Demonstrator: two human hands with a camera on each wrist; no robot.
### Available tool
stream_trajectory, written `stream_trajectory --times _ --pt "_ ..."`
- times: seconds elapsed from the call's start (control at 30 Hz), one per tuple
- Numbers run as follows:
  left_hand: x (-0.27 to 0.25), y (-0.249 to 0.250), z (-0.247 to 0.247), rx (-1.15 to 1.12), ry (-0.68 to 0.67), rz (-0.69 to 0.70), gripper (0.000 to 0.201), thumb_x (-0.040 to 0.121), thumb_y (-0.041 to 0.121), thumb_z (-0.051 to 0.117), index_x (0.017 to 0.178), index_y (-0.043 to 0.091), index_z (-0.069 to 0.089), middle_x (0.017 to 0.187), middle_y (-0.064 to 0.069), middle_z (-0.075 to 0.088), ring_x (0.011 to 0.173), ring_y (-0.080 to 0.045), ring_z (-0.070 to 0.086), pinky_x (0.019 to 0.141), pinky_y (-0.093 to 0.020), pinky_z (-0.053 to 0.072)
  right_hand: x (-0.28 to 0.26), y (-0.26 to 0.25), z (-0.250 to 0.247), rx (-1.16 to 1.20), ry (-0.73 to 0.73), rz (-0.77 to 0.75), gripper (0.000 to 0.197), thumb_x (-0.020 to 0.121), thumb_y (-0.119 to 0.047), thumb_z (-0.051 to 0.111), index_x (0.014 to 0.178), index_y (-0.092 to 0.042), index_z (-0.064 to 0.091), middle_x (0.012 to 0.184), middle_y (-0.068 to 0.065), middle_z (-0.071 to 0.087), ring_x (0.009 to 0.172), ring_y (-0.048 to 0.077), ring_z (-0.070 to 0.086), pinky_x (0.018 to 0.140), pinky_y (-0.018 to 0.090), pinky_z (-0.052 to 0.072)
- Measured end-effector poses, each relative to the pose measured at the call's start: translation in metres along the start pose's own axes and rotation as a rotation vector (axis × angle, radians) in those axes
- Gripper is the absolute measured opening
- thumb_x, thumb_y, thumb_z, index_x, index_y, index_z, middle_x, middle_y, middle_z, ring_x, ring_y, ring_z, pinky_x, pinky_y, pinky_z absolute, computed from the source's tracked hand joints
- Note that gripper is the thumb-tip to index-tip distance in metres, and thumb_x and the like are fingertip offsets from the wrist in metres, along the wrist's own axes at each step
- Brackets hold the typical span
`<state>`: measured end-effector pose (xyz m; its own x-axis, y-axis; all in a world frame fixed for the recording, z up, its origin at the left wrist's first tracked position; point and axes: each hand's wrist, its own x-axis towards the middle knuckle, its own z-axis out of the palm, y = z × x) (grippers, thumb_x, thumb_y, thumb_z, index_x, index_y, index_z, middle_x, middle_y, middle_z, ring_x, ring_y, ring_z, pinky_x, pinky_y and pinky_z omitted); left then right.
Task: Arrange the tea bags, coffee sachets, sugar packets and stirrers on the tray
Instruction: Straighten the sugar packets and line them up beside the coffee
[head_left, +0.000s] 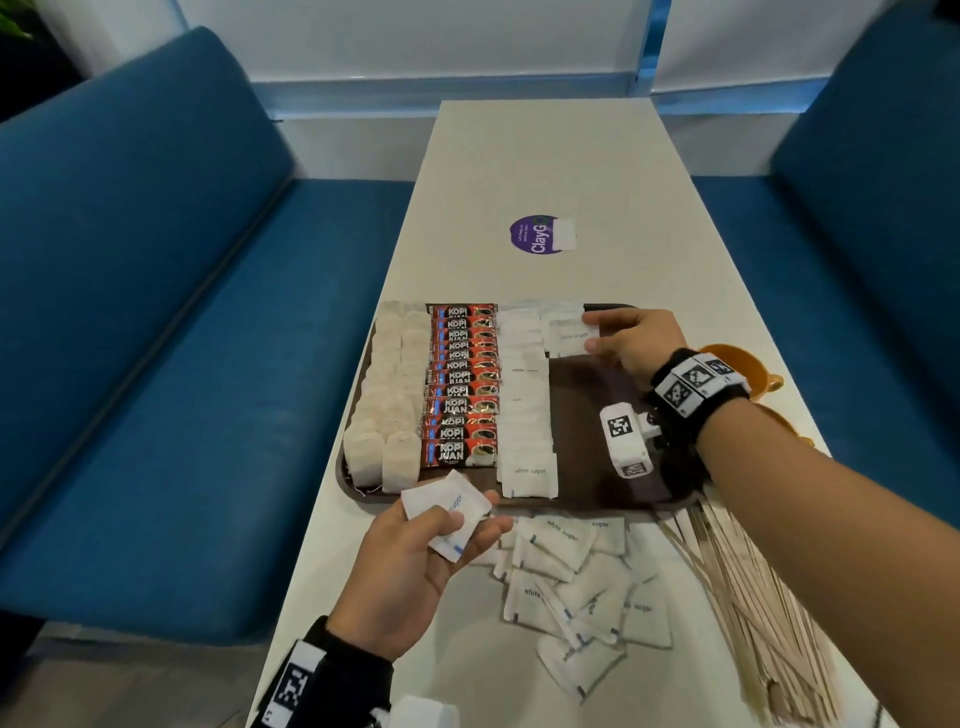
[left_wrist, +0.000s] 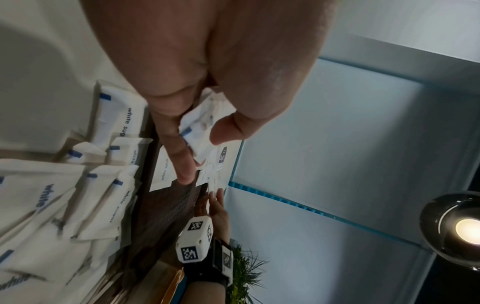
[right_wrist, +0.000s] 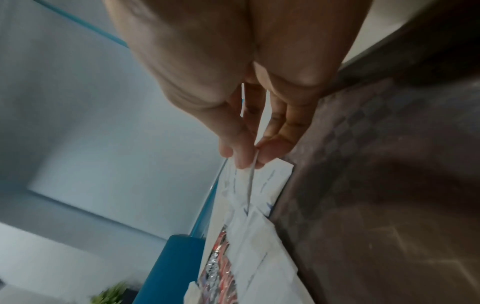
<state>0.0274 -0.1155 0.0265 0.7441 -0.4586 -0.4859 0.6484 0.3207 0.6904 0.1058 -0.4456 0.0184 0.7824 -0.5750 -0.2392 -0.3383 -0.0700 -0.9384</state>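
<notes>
A brown tray (head_left: 597, 405) lies on the white table, carrying two columns of tea bags (head_left: 389, 395), a column of red coffee sachets (head_left: 462, 384) and a column of white sugar packets (head_left: 527, 410). My right hand (head_left: 602, 340) pinches one sugar packet (head_left: 571, 336) over the tray's far end, at the top of a second sugar column; the right wrist view shows that sugar packet (right_wrist: 250, 181) edge-on between thumb and fingers. My left hand (head_left: 457, 525) holds a small stack of sugar packets (head_left: 447, 512) at the tray's near edge, and they (left_wrist: 200, 131) show in the left wrist view too.
Loose sugar packets (head_left: 576, 582) lie in a heap on the table in front of the tray. A bundle of wooden stirrers (head_left: 753, 597) lies at the right, partly under my right forearm. An orange cup (head_left: 743, 364) stands beyond the tray's right side. Blue benches flank the table.
</notes>
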Motion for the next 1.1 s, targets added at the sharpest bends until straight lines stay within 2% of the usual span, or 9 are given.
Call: stream_trajectory --times 0.23,0.4,0.53,0.6,0.7,0.77,0.9,1.0,1.1 --pt "0.003 0.006 -0.003 0.009 0.024 0.001 0.031 0.099 -0.009 0.043 0.126 -0.008 0.058 0.113 -0.028 0.073 0.100 -0.049 0.072 0.089 -0.045 0.061 0.031 0.012 0.012 -0.173 0.017 0.044 0.032 0.077 0.006 0.082 0.090 -0.024 0.082 0.090 0.004 0.077 0.077 0.023 0.073 0.088 0.034 0.062" --pt "0.004 0.003 -0.005 0.009 0.014 -0.008 0.032 0.098 -0.009 0.045 0.128 -0.011 0.055 0.112 -0.028 0.073 0.099 -0.049 0.072 0.088 -0.044 0.061 0.033 0.007 0.017 -0.506 -0.018 -0.012 0.025 0.082 -0.011 0.085 0.105 -0.021 0.080 0.096 -0.001 0.070 0.070 0.006 0.059 0.061 0.014 0.044" --pt "0.004 0.002 -0.005 0.003 0.002 -0.010 0.037 0.096 -0.015 0.037 0.129 -0.011 0.053 0.113 -0.030 0.072 0.101 -0.052 0.071 0.090 -0.046 0.060 0.032 0.003 0.019 -0.613 -0.017 -0.027 0.027 0.082 -0.015 0.086 0.108 -0.021 0.079 0.102 0.000 0.069 0.075 0.007 0.059 0.056 0.011 0.036" --pt "0.004 0.002 -0.007 -0.009 -0.007 -0.014 0.042 0.094 -0.016 0.031 0.130 -0.010 0.052 0.115 -0.031 0.071 0.103 -0.053 0.070 0.091 -0.047 0.060 0.028 -0.001 0.018 -0.601 0.005 -0.055 0.029 0.081 -0.013 0.086 0.109 -0.020 0.079 0.095 -0.002 0.068 0.079 0.011 0.060 0.058 0.012 0.039" --pt "0.002 0.002 -0.009 -0.010 -0.013 -0.011 0.046 0.093 -0.017 0.027 0.132 -0.010 0.051 0.117 -0.032 0.070 0.106 -0.053 0.069 0.091 -0.048 0.059 0.020 -0.008 0.014 -0.536 0.067 -0.129 0.024 0.080 -0.015 0.086 0.102 -0.021 0.079 0.086 -0.006 0.067 0.088 0.017 0.067 0.079 0.026 0.054" --pt "0.000 0.001 -0.009 0.003 -0.017 -0.006 0.045 0.095 -0.018 0.028 0.132 -0.011 0.051 0.119 -0.030 0.070 0.108 -0.051 0.069 0.094 -0.050 0.058 0.008 -0.016 0.010 -0.476 0.087 -0.167 0.019 0.080 -0.017 0.084 0.096 -0.025 0.078 0.094 -0.001 0.072 0.095 0.018 0.070 0.088 0.031 0.057" --pt "-0.009 -0.002 -0.006 0.047 -0.039 0.021 0.042 0.099 -0.017 0.034 0.136 -0.008 0.051 0.123 -0.027 0.069 0.112 -0.047 0.069 0.095 -0.051 0.057 -0.037 -0.034 0.007 -0.436 0.026 -0.295 0.008 0.085 -0.028 0.079 0.090 -0.033 0.076 0.097 -0.007 0.072 0.092 0.013 0.069 0.087 0.036 0.058" --pt "-0.018 -0.001 -0.002 0.047 -0.063 0.041 0.040 0.099 -0.015 0.040 0.137 -0.006 0.052 0.126 -0.025 0.069 0.112 -0.046 0.069 0.094 -0.050 0.059 -0.095 -0.047 0.005 -0.413 -0.089 -0.374 0.006 0.089 -0.028 0.077 0.093 -0.032 0.077 0.093 -0.012 0.072 0.076 0.002 0.065 0.075 0.025 0.052" --pt "-0.027 0.000 0.003 0.042 -0.094 0.056 0.040 0.099 -0.013 0.043 0.137 -0.004 0.054 0.126 -0.024 0.069 0.110 -0.046 0.070 0.087 -0.045 0.062 -0.157 -0.051 0.006 -0.372 -0.246 -0.434 0.007 0.090 -0.025 0.077 0.097 -0.027 0.077 0.091 -0.010 0.073 0.082 0.005 0.067 0.073 0.024 0.057"
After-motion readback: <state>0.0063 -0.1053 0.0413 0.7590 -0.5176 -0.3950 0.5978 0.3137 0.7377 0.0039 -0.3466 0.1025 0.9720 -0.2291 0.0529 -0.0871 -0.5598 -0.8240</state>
